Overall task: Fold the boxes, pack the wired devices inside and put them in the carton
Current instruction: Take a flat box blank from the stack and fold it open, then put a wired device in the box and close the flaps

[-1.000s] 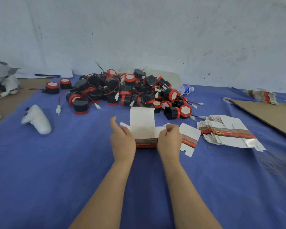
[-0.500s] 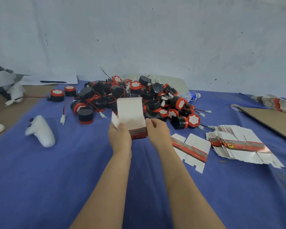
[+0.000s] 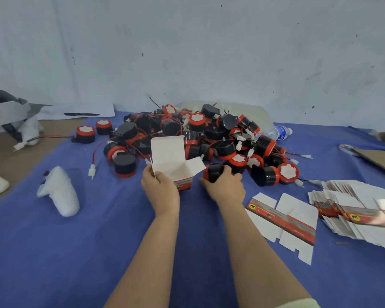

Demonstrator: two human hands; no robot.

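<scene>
Blue cloth covers the desk (image 3: 76, 252); near its middle my left hand (image 3: 160, 187) holds the small white cardboard box with a red band (image 3: 171, 167) upright with its lid flap open, fingers curled round its near corner; thin card, I judge, light and easily crushed, so best held by its folded edges; just beside it my right hand (image 3: 225, 187) wraps its fingers round a black cylindrical wired device with a red rim (image 3: 213, 173) at the near edge of the heap of like devices (image 3: 209, 134); hard plastic, and its wire may snag.

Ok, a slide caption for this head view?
Packing step: left hand holds an open box while right hand grips a wired device beside the pile.
</scene>
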